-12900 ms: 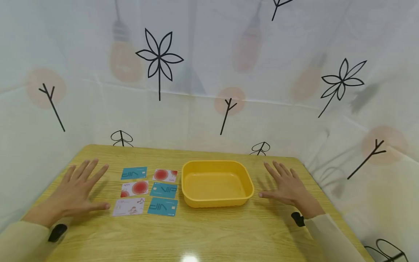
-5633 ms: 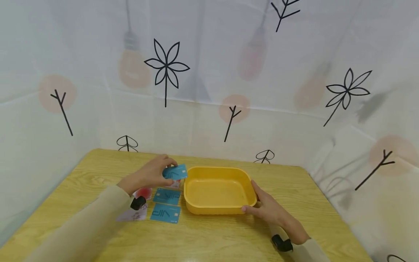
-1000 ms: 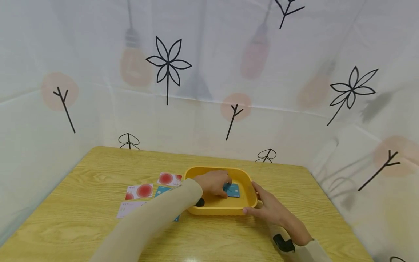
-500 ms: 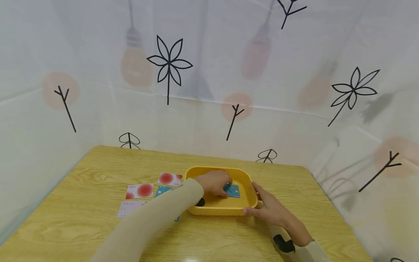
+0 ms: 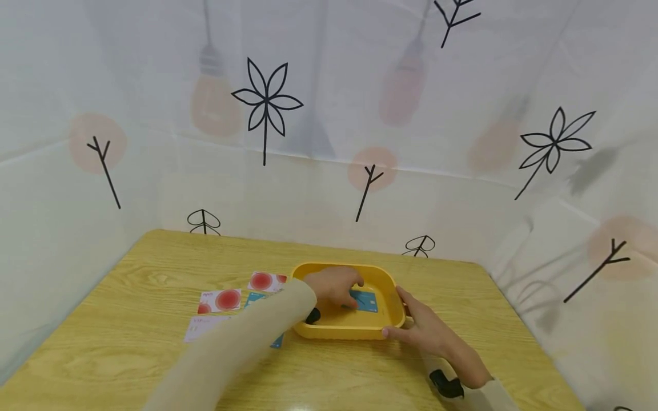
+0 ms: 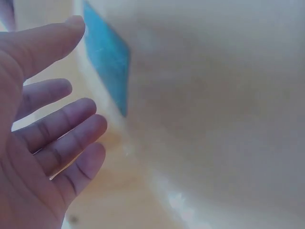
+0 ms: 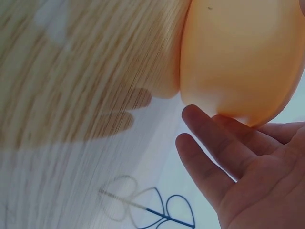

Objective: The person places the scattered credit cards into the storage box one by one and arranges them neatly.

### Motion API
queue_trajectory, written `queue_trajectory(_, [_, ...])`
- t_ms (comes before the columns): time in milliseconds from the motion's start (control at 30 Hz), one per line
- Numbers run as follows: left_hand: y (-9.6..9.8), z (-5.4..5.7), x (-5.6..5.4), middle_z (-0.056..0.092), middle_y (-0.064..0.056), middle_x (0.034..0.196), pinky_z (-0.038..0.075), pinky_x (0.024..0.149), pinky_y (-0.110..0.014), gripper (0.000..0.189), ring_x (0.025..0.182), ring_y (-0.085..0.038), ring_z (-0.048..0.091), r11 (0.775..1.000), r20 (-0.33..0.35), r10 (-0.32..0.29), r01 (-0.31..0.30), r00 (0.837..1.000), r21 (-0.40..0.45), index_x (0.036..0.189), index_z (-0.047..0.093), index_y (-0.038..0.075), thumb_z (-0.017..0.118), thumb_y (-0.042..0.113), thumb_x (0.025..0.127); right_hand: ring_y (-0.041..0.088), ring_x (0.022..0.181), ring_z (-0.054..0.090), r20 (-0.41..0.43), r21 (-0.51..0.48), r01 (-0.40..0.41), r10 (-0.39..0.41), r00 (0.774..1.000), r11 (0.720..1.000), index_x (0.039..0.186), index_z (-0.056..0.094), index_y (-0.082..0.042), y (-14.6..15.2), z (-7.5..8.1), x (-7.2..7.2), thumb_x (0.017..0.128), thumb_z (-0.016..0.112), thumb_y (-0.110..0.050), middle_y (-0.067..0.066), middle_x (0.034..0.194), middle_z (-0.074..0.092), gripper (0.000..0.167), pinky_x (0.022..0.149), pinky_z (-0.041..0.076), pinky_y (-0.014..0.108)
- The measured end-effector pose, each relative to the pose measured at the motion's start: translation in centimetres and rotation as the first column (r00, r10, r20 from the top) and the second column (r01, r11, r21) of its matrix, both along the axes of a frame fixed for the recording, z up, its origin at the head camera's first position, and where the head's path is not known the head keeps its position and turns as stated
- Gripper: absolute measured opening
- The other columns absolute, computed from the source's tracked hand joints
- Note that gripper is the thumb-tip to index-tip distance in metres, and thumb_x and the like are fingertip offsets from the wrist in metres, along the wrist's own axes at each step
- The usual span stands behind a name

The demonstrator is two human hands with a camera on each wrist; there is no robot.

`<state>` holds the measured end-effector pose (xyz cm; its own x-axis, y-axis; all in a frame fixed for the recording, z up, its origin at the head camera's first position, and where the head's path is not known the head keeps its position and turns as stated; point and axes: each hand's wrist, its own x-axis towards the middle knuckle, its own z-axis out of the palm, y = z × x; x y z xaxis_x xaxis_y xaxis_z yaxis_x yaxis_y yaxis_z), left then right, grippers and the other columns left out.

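My left hand (image 5: 334, 285) is inside the yellow plastic tray (image 5: 345, 333), its thumb and fingers spread apart. Beneath its fingertips a teal card (image 5: 366, 301) lies on the tray floor. In the left wrist view that card (image 6: 110, 62) shows just past the thumb tip, with the loosely bent fingers apart from it. My right hand (image 5: 429, 328) rests against the tray's right end, thumb at the near corner. From the right wrist view, its fingers (image 7: 221, 145) look nearly straight, some touching the tray's outer wall (image 7: 233, 62).
Left of the tray, on the wooden table (image 5: 128, 319), lie two red-and-white cards, one nearer (image 5: 220, 300) and one farther (image 5: 261, 281). A pale lilac card (image 5: 201, 327) and two teal cards, one behind (image 5: 253, 298) and one in front (image 5: 277, 342), are partly covered by the left sleeve (image 5: 241, 342).
The teal card went from the table's back left into the tray, carried by my left hand. That hand has just let go of it. My right hand came to the tray earlier and stays there.
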<state>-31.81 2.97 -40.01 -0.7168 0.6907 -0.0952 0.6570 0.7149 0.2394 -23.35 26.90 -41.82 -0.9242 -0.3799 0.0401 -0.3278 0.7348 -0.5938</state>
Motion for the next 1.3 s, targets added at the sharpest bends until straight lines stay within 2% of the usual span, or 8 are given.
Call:
queue_trajectory(100, [-0.5,0.8,0.2,0.058,0.005,0.125,0.045,0.090,-0.027,0.056,0.108,-0.009,0.056,0.999,0.037,0.027,-0.028,0.999,0.028,0.132,0.056,0.017,0.073,0.040,0.084,0.029,0.120,0.053,-0.001,-0.006,-0.002,0.002,1.000,1.000,0.151,0.016,-0.002,0.0,-0.1,0.0,0.077,0.071,-0.057,0.015,0.147,0.037,0.107,0.100,0.037,0.055])
queue_trajectory(367, [-2.3,3.4,1.2,0.059,-0.002,0.125,0.046,0.090,-0.031,0.056,0.108,-0.013,0.057,0.999,-0.009,0.003,-0.003,1.000,0.052,0.134,0.054,0.016,0.070,0.040,0.086,0.029,0.120,0.052,0.013,0.008,0.011,-0.011,1.000,1.000,0.151,0.017,-0.001,-0.1,0.0,0.0,0.077,0.072,-0.056,0.017,0.146,0.038,0.107,0.100,0.036,0.056])
queue_trajectory(733, [-6.4,5.2,2.9,0.057,-0.005,0.125,0.045,0.092,-0.035,0.056,0.109,-0.018,0.055,0.992,-0.025,0.031,-0.027,0.999,0.126,0.136,0.052,0.014,0.067,0.039,0.088,0.028,0.119,0.054,0.022,-0.019,0.020,-0.019,1.000,1.000,0.151,0.016,-0.001,-0.1,0.0,0.1,0.076,0.073,-0.055,0.016,0.146,0.038,0.108,0.100,0.036,0.054])
queue_trajectory(833, [-7.5,5.2,3.4,0.057,-0.003,0.123,0.046,0.092,-0.035,0.055,0.108,-0.017,0.055,0.989,-0.040,0.049,-0.043,0.998,0.139,0.136,0.052,0.015,0.067,0.038,0.088,0.028,0.119,0.053,0.020,-0.028,0.013,-0.013,1.000,1.000,0.152,0.015,-0.002,-0.1,0.0,0.2,0.077,0.073,-0.054,0.015,0.147,0.038,0.108,0.101,0.036,0.054])
queue_trajectory(1000, [-9.1,4.5,4.3,0.056,0.001,0.120,0.047,0.088,-0.034,0.053,0.104,-0.015,0.056,0.991,-0.094,0.030,-0.018,0.995,0.136,0.134,0.054,0.016,0.066,0.041,0.089,0.027,0.118,0.054,0.005,-0.016,0.011,-0.011,1.000,1.000,0.152,0.015,-0.002,0.0,0.0,0.3,0.077,0.073,-0.055,0.015,0.147,0.038,0.108,0.101,0.037,0.054])
queue_trajectory(1167, [-10.3,3.6,5.2,0.056,-0.002,0.120,0.046,0.088,-0.036,0.050,0.103,-0.018,0.056,0.986,-0.142,0.012,0.012,0.990,0.167,0.132,0.055,0.016,0.064,0.041,0.090,0.026,0.118,0.053,-0.010,-0.005,0.014,-0.014,1.000,1.000,0.151,0.016,-0.002,0.1,0.1,0.3,0.076,0.073,-0.055,0.015,0.146,0.038,0.108,0.101,0.036,0.053])
queue_trajectory(1300, [-11.0,3.2,5.7,0.055,-0.005,0.121,0.045,0.090,-0.037,0.048,0.104,-0.017,0.054,0.981,-0.157,0.028,0.003,0.987,0.193,0.131,0.056,0.016,0.065,0.040,0.090,0.026,0.118,0.053,-0.012,0.000,0.018,-0.018,1.000,1.000,0.152,0.016,-0.004,0.1,0.2,0.3,0.076,0.072,-0.057,0.014,0.146,0.039,0.108,0.102,0.036,0.053])
